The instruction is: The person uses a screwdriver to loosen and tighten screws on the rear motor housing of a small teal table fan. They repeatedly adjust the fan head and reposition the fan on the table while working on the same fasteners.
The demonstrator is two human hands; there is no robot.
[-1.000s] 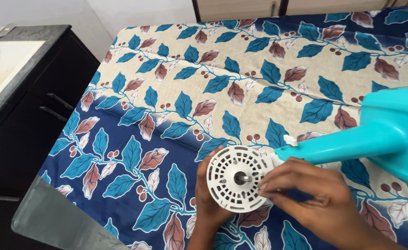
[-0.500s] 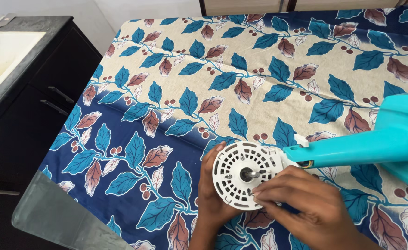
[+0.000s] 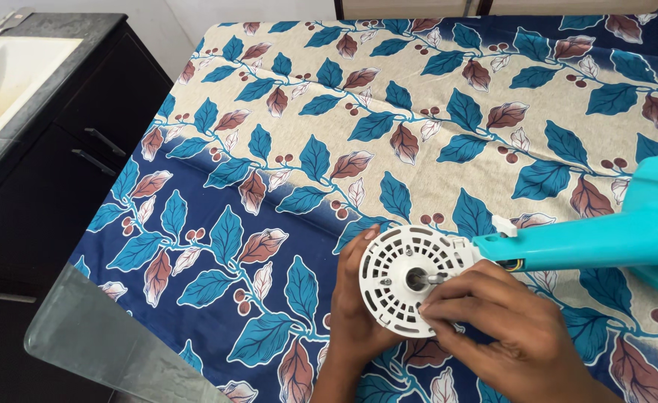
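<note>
Two hands work near the bed's near edge on its leaf-print sheet [image 3: 284, 127]: the left hand [image 3: 355, 328] cups the white round vented motor housing [image 3: 407, 280] from below, bracing it. Further right, the right hand [image 3: 508, 336] pinches its central shaft, while the teal fan body [image 3: 627, 235] lies flat toward the right edge.

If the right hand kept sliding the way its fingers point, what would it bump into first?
The right hand points left, fingertips already at the white round vented housing. It would likely meet the small metal shaft at its centre first, though depth is hard to judge.
</note>
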